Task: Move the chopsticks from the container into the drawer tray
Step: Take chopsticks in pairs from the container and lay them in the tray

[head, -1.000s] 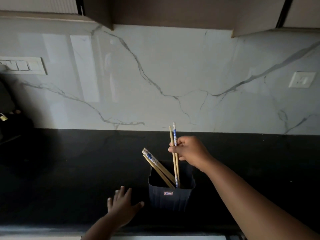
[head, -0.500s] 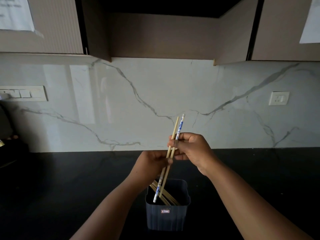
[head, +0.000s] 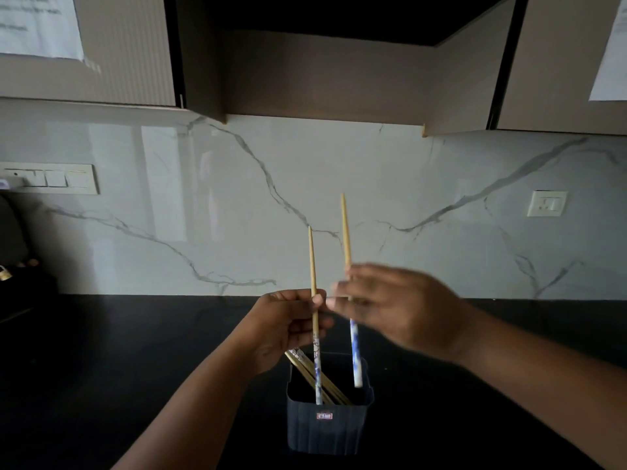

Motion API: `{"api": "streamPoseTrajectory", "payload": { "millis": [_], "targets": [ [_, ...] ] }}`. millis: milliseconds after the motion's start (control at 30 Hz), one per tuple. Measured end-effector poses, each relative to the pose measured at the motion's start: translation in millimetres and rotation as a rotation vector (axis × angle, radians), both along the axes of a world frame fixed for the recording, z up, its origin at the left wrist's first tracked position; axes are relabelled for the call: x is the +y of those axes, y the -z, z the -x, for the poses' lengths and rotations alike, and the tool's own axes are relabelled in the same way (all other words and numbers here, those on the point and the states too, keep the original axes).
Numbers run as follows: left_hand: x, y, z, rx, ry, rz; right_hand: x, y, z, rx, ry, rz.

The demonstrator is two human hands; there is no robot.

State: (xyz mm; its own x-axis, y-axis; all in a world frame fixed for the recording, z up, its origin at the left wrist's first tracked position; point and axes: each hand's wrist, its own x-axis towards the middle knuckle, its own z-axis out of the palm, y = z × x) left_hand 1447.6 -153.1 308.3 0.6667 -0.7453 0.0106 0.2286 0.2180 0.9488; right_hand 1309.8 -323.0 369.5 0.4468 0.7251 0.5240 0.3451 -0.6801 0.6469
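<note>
A dark ribbed container (head: 327, 430) stands on the black counter with several bamboo chopsticks (head: 317, 376) leaning inside it. Above it I hold two chopsticks upright, tapered tips up and blue-and-white ends down. My left hand (head: 286, 329) is shut on one chopstick (head: 312, 266). My right hand (head: 390, 307), blurred by motion, pinches the other chopstick (head: 346, 232), which sits a little higher and to the right. The two sticks are apart. No drawer tray is in view.
The black counter (head: 118, 351) meets a white marble backsplash. A switch panel (head: 51, 179) is on the left wall, a socket (head: 546, 203) on the right. Wall cabinets (head: 322, 62) hang overhead. A dark object with a brass padlock (head: 5, 273) sits at the far left.
My right hand lifted a pair of chopsticks out of the container. My left hand rose from the counter and took one, so each hand now holds a single stick, flipped tips up.
</note>
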Motion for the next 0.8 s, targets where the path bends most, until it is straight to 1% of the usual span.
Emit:
{"api": "streamPoseTrajectory", "payload": {
  "millis": [67, 200, 500, 600, 667, 733, 767, 800],
  "targets": [
    [-2, -1, 2, 0.037, 0.039, 0.022, -4, 29, -6, 0.055, 0.003, 0.055],
    [-3, 0, 5, 0.041, 0.095, -0.011, -7, 64, -19, 0.083, -0.035, 0.02],
    [0, 7, 11, 0.047, 0.158, -0.108, -6, 77, -24, 0.025, -0.088, -0.012],
    [-2, 9, 15, 0.048, 0.164, -0.132, -6, 81, -24, 0.024, -0.056, 0.025],
    [-4, 13, 16, 0.06, 0.124, -0.124, -5, 82, -23, 0.059, -0.017, 0.029],
    [-7, 18, 14, 0.09, 0.064, -0.109, -5, 83, -24, 0.116, 0.01, -0.058],
    [-7, 20, 12, 0.095, 0.036, -0.108, -6, 83, -24, 0.155, 0.007, -0.172],
    [-7, 22, 11, 0.087, 0.011, -0.116, -6, 82, -24, 0.212, -0.001, -0.346]
  ]
}}
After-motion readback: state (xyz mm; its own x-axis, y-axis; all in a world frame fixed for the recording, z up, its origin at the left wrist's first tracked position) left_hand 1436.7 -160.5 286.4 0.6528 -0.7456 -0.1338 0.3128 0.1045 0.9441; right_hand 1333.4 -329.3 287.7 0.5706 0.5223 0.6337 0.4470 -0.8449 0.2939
